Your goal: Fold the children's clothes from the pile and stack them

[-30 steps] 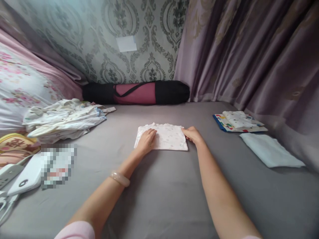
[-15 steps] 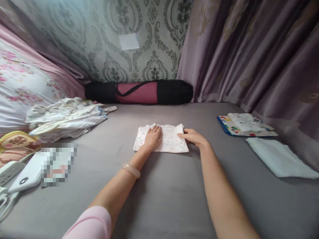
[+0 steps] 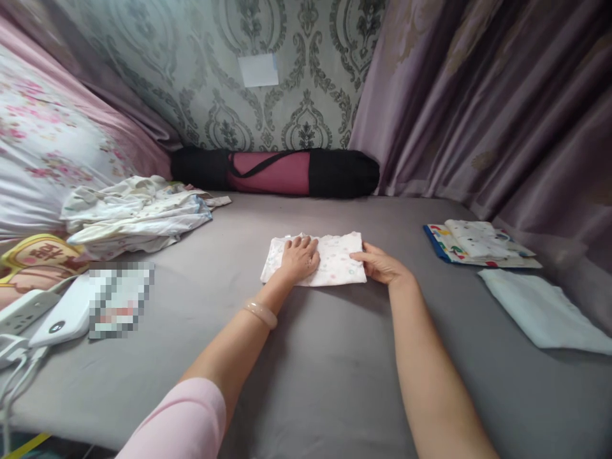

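Note:
A white cloth with small pale prints (image 3: 335,260) lies folded into a rectangle on the grey sheet (image 3: 325,357). On its left part rests my left hand (image 3: 300,259), palm down, its fingers a little bent and apart. My right hand (image 3: 380,262) grips the cloth's right edge, with the thumb on top and the other fingers behind or under it, partly hidden. A pale bangle is on my left wrist.
Crumpled clothes (image 3: 138,213), a white power bank (image 3: 71,312), a power strip (image 3: 29,311) and cables are at the left. Folded colourful cloths (image 3: 482,243) and a pale cloth (image 3: 545,309) lie right. A black and pink bag (image 3: 272,172) lies along the wall.
The view has shifted, so most things appear slightly further right. My left hand's fingers are more bent on the cloth. My right hand remains at its right edge.

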`<state>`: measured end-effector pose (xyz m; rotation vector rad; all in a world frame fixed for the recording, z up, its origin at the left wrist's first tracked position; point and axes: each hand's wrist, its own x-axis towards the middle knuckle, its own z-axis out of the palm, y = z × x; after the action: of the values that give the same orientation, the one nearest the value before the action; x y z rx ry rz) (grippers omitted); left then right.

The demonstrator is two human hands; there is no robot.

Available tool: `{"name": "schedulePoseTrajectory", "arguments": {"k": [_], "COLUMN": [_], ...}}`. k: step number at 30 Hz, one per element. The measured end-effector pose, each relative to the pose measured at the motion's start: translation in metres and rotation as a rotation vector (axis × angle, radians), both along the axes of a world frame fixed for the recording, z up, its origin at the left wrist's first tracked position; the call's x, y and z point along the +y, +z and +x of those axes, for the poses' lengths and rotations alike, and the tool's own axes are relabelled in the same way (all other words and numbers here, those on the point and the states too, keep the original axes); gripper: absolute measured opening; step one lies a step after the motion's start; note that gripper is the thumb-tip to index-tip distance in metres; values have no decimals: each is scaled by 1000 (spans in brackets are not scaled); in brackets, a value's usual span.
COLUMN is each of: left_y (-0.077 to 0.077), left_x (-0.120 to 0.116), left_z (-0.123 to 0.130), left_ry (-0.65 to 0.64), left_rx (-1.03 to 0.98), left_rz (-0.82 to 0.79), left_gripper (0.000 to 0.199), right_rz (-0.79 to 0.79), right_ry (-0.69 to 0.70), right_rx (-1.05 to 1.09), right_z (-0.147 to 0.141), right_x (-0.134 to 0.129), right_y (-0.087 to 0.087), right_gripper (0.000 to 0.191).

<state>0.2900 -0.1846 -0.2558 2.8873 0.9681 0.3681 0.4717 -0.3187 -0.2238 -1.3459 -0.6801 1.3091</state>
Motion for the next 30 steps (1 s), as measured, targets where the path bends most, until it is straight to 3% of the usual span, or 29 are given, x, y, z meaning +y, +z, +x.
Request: {"name": "schedulePoseTrajectory", "arguments": {"k": [10,17,20,24,28,30], "left_y": [19,23,24,24,15,6], "left_x": [18,25,26,32,43,47], "left_z": [9,2,-13,-49,-91,-105], "left_ry": [-30,-71,-43,144,343,379], "left_rx": [146,115,2,-183,-289,-333], "left_rz": [-86,-165,-197,-269,-358,-391], "left_gripper": [53,52,56,47,33,28], "right_rz": [140,60,38,-41,-131,-169], "right_ry": [47,-23,-77,-90,-108,-110], "right_rx": [-109,-151,-114,-172,-331,-422], "right_z": [-39,-62,-71,-92,-121,-134], "right_x": [18,41,52,68,88,99], "right_y": [21,34,39,46,44,37], "right_gripper": [62,54,47,42,52,58]}}
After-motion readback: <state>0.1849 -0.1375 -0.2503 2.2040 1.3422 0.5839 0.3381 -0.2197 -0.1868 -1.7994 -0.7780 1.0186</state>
